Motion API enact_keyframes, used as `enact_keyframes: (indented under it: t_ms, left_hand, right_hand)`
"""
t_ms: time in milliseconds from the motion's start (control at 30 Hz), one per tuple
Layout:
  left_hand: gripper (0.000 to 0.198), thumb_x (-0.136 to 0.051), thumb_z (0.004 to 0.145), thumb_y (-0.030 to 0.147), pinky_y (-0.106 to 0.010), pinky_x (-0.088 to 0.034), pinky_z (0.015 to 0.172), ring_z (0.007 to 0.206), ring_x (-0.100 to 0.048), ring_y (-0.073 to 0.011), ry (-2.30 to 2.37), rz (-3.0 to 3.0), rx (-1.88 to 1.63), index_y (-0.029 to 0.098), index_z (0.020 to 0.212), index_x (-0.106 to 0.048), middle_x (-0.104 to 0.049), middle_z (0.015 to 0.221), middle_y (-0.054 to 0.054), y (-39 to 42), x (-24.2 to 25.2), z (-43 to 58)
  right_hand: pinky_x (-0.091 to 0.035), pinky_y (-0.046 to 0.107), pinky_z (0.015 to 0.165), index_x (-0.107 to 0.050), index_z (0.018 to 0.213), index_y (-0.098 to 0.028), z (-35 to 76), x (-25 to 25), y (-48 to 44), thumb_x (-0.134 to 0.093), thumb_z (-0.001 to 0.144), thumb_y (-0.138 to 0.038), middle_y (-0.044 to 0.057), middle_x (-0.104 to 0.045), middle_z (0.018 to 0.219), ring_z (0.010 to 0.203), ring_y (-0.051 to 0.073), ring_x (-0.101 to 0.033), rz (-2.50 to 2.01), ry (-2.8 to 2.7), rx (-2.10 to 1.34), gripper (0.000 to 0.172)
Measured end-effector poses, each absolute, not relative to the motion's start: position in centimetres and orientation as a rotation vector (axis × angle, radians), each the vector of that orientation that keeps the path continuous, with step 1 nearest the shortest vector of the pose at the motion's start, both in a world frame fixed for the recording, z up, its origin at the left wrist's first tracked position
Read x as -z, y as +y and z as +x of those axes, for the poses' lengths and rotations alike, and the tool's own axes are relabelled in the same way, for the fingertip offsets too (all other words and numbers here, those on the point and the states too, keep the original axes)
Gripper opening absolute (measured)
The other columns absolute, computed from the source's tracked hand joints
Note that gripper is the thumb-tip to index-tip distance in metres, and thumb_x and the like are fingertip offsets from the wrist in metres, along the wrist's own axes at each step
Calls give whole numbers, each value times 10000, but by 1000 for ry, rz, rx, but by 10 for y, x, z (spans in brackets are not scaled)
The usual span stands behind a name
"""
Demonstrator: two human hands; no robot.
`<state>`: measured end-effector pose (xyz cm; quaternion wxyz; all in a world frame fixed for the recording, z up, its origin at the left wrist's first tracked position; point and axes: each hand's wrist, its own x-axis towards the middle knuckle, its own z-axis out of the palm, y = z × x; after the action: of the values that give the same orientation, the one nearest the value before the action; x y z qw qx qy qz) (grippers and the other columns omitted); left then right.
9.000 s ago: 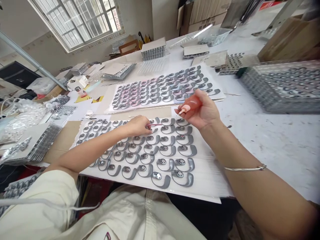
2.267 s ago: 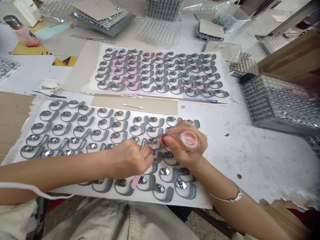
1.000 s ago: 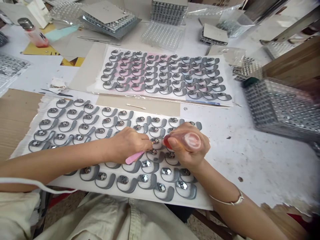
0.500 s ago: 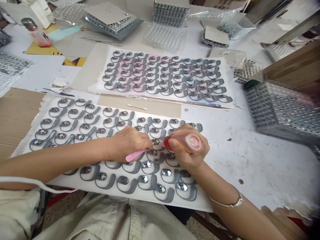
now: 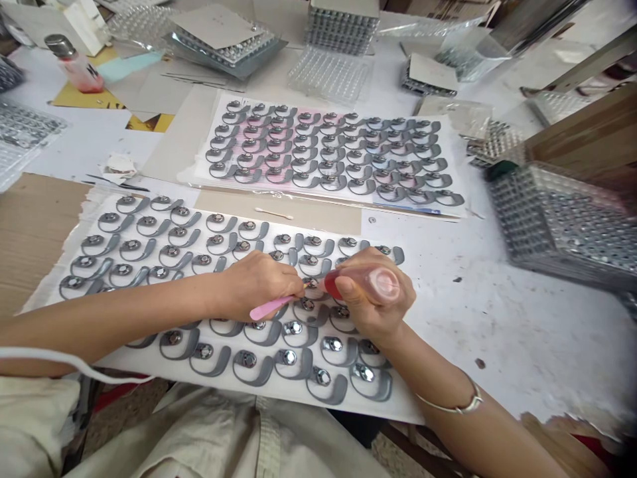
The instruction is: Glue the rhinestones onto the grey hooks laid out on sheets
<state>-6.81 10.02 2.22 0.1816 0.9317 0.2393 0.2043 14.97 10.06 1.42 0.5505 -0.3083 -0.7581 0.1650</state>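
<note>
My left hand (image 5: 266, 285) is closed in a pinch on a thin tool with a flat pink handle (image 5: 271, 309); its tip points at one of the grey curved bands with a round metal piece (image 5: 311, 283). Wrapped in my right hand (image 5: 381, 309) is a squeeze bottle (image 5: 371, 282) with reddish liquid, tilted so that its nozzle meets the same round piece from the right. Both hands are over a white board (image 5: 159, 368) carrying rows of these grey bands. My forearms and hands hide some of the bands.
Behind lies a second sheet of grey bands (image 5: 328, 149), with a cotton swab (image 5: 273, 213) in front of it. Clear trays full of small shiny pieces (image 5: 572, 226) are stacked at right. A red-tinted bottle (image 5: 74, 66) stands far left. A white cable (image 5: 64, 360) crosses below my left forearm.
Almost nothing differs. Both hands keep their places at the same band, with the pink-handled tool and bottle still held; the view has shifted very slightly.
</note>
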Motion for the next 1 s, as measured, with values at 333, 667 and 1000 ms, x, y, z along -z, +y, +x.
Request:
enact_keyframes:
  t_ms: [333, 667, 1000]
  left_hand:
    - [175, -524, 857, 100, -191, -438, 447, 610, -676, -120, 674, 2606, -674, 143, 858, -694, -739, 780, -12, 98, -23, -66]
    - [120, -625, 875, 151, -236, -614, 687, 785, -744, -158, 912, 2220, -936, 119, 932, -725, -771, 901, -76, 76, -25, -68]
    - [133, -533, 887, 60, -216, -628, 656, 808, -745, -145, 606, 2682, -1019, 101, 926, -653, -766, 881, -73, 51, -22, -67]
  right_hand:
    - [-451, 319, 455, -644, 733, -219, 155, -24, 107, -643, 875, -323, 8, -622, 604, 520, 156, -575, -804, -1530, -524, 176]
    - [-230, 266, 323, -598, 809, -212, 219, -63, 134, -669, 817, -517, 8, -560, 557, 474, 169, -627, -993, -1017, -1006, 313]
    - [-377, 250, 299, -591, 707, -197, 170, -49, 104, -636, 847, -488, 38, -656, 636, 487, 165, -634, -945, -1396, -1107, 327]
